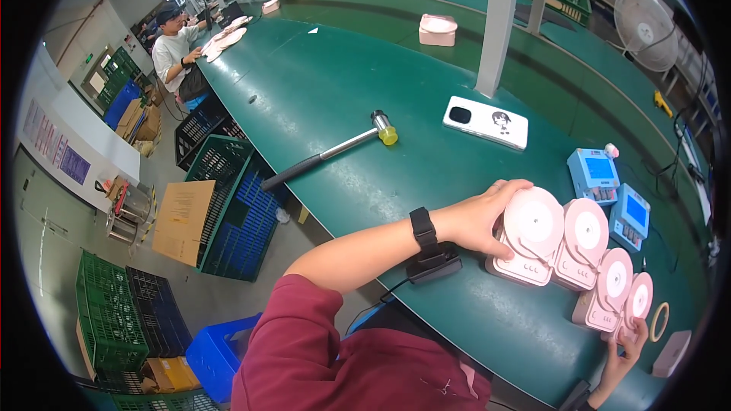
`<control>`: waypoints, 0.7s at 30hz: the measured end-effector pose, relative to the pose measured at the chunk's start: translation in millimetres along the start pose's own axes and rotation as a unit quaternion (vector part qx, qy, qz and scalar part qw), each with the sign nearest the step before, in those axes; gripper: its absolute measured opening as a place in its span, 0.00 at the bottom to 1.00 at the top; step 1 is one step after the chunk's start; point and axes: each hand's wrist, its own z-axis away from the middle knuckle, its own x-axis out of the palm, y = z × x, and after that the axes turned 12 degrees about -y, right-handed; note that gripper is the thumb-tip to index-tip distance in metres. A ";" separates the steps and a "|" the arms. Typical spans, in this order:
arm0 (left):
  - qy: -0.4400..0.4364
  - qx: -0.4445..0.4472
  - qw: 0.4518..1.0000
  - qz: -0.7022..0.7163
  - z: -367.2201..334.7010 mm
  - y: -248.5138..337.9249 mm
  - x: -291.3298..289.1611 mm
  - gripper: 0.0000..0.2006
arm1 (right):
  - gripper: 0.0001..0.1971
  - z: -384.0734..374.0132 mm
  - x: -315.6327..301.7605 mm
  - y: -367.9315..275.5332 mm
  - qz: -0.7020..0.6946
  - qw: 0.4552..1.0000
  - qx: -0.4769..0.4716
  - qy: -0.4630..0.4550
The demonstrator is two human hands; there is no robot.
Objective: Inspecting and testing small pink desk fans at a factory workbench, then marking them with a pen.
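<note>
A row of several small pink record players point(587, 233), each with a round platter and a tone arm on top, stands on the green table in front of me. My left hand point(482, 221) is wrapped round the outer side of the leftmost pink record player point(533, 224), thumb at its front. At the other end, the fingers of my right hand point(626, 350) press against the rightmost pink record player point(638, 297). The players stand side by side, in two touching pairs as far as I can see. Each wrist wears a black strap.
A rubber-headed hammer point(335, 150) and a white phone point(486, 122) lie beyond my left arm. Two blue devices with screens point(595, 173) stand behind the row. A tape roll point(661, 322) is at far right. A grey post point(499, 23) rises from the table. A co-worker point(175, 49) sits far left.
</note>
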 end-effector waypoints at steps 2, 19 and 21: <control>0.002 0.002 1.000 0.000 -0.1 -0.7 0.4 0.55 | 0.07 0.2 0.5 0.0 -0.004 1.000 0.001 0.001; 0.004 -0.001 1.000 -0.005 -0.1 0.2 0.2 0.55 | 0.07 0.2 0.8 0.2 -0.010 1.000 0.005 0.002; 0.004 0.001 1.000 -0.004 -0.3 -0.4 0.5 0.55 | 0.07 0.6 0.6 1.2 -0.008 1.000 0.001 0.002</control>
